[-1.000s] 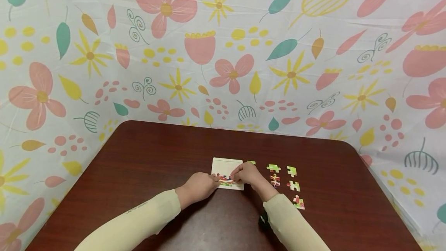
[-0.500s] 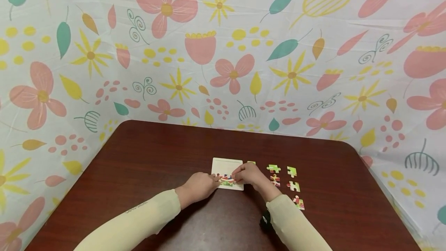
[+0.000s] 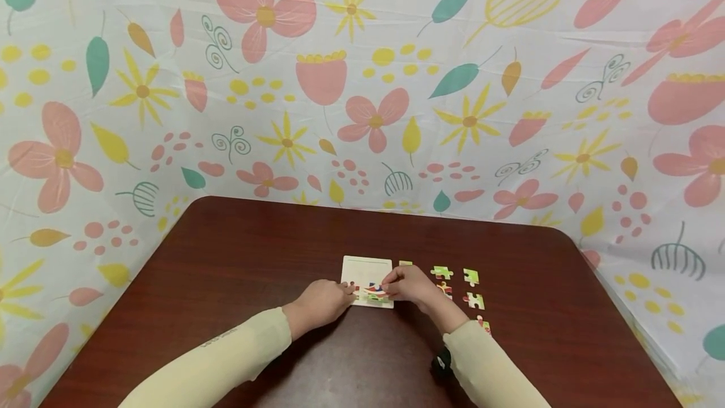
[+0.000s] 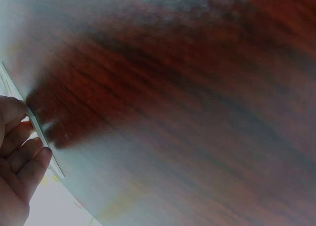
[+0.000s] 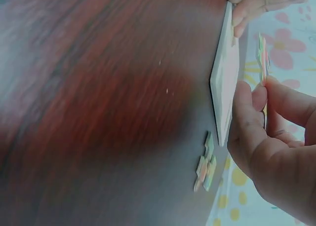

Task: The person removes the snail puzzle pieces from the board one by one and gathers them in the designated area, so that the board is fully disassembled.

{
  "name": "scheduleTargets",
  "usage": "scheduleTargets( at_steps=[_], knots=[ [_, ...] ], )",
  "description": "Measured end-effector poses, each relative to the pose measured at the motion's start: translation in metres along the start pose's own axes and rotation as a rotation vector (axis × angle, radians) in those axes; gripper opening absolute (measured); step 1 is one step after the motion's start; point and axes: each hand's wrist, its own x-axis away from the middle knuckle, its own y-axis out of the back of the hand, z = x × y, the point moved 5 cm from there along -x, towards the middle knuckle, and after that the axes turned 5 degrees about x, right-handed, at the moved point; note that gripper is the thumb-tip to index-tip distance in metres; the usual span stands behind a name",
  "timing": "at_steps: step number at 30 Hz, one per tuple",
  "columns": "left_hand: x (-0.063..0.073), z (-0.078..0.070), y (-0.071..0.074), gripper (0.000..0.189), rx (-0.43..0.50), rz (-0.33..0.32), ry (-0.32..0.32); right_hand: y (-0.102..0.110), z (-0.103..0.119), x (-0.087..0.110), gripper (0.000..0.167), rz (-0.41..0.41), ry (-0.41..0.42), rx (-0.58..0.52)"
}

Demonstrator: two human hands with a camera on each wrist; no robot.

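A square white puzzle tray (image 3: 367, 267) lies on the table. My left hand (image 3: 321, 304) holds its left side; in the left wrist view the fingers (image 4: 33, 169) sit along the tray's edge. Between thumb and fingers my right hand (image 3: 416, 288) pinches a colourful jigsaw piece (image 5: 262, 58). The right wrist view shows it on edge, raised above the tray, so I cannot tell whether it is one piece or several joined. Some red and green puzzle pieces (image 3: 352, 287) are partly visible in the tray beside my left fingertips.
Right of the tray, several loose jigsaw pieces (image 3: 442, 272) lie on the dark wooden table (image 3: 272, 238). One piece (image 3: 405, 263) is close to the tray's upper right corner. A flower-patterned cloth (image 3: 374, 169) hangs behind the table. My right forearm partly covers the nearest loose pieces.
My right hand has shifted slightly right with the pinched jigsaw piece, which has moved apart from the piece by my left fingertips. My left hand stays at the tray's side.
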Motion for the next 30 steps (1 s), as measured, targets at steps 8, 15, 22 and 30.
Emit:
scheduleTargets(
  at_steps=[8, 15, 22, 30],
  knots=[
    [0.001, 0.000, 0.001, 0.018, -0.003, -0.007, -0.008, 0.017, -0.005, 0.010, 0.012, 0.027, 0.021, 0.029],
    [0.002, 0.001, 0.002, 0.020, 0.037, -0.023, 0.011, 0.039, -0.009, 0.023, 0.014, 0.062, 0.052, 0.080],
    [0.002, 0.001, 0.003, 0.021, 0.059, -0.027, 0.023, 0.062, -0.019, 0.034, 0.015, 0.068, 0.053, 0.119],
    [0.002, 0.002, 0.000, 0.019, 0.050, -0.038, 0.016, 0.080, -0.028, 0.045, 0.016, 0.070, 0.049, 0.140]
  ],
)
